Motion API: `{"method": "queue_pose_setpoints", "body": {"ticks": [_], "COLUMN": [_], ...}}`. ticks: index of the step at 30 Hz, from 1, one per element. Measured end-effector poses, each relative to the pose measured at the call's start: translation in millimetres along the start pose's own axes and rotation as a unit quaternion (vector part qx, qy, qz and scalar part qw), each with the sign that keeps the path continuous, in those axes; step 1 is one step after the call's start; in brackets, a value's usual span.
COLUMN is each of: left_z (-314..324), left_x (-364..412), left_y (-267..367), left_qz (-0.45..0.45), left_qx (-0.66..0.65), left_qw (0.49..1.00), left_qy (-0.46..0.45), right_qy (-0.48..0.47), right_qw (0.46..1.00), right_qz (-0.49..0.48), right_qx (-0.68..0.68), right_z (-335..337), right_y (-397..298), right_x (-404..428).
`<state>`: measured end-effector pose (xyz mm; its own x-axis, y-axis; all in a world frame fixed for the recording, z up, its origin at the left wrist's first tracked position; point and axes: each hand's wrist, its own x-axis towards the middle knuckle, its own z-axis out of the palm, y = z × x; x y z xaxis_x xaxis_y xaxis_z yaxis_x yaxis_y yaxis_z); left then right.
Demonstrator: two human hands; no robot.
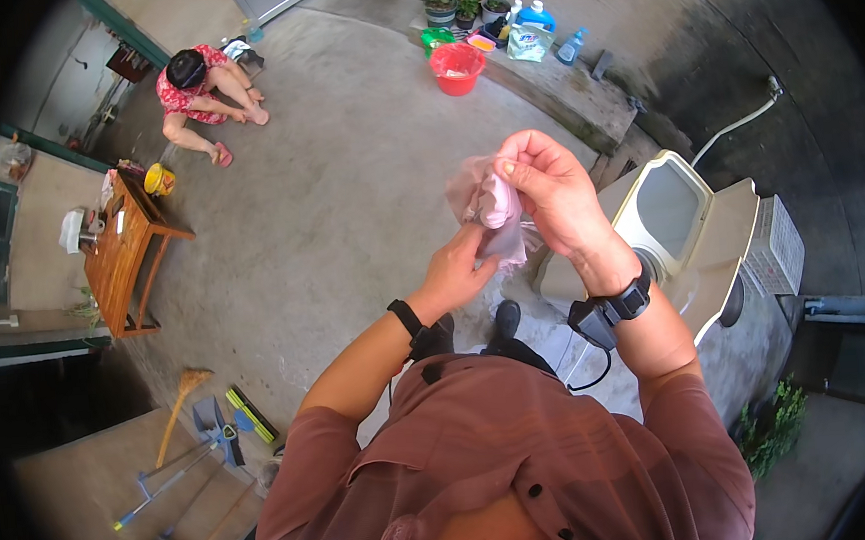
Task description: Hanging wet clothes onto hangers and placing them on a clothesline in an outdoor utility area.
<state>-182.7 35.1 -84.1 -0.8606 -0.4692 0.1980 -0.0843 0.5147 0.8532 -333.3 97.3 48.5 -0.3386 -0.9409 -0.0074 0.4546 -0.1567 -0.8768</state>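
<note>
A thin, partly sheer pink cloth [498,204] hangs bunched in front of me, above the concrete floor. My right hand [556,193] pinches its upper edge between thumb and fingers. Lower down, my left hand [456,270] holds the cloth's near side, and some fingertips are hidden by the folds. To the right of the hands stands a cream washing machine [627,196] with its lids [720,242] raised. The cloth is apart from the machine. Black straps circle both my wrists.
A red bucket [457,72] stands by a concrete ledge [571,102] with detergent bottles and potted plants [465,0]. A seated person [198,91] is at the far left. A wooden table [119,254], a broom [179,408] and mops line the left side. A white plastic basket [776,250] sits behind the machine.
</note>
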Motion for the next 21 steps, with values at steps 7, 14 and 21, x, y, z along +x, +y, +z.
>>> {"method": "queue_pose_setpoints", "body": {"ticks": [7,14,21], "left_z": [-11,0,56], "left_x": [-4,-5,-26], "left_y": [-9,-9,-76], "left_qz": [-0.101,-0.325,-0.112], "left_qx": [-0.135,-0.334,-0.139], "left_qw": [0.972,0.852,0.971], "left_qy": [-0.161,-0.238,-0.158], "right_qy": [0.114,0.138,0.086], "right_qw": [0.993,0.989,0.993], "right_qz": [-0.039,-0.043,-0.077], "right_qx": [-0.001,0.000,0.006], "right_z": [-27,-26,-24], "right_y": [-16,-18,-13], "right_x": [-5,-10,-20]}}
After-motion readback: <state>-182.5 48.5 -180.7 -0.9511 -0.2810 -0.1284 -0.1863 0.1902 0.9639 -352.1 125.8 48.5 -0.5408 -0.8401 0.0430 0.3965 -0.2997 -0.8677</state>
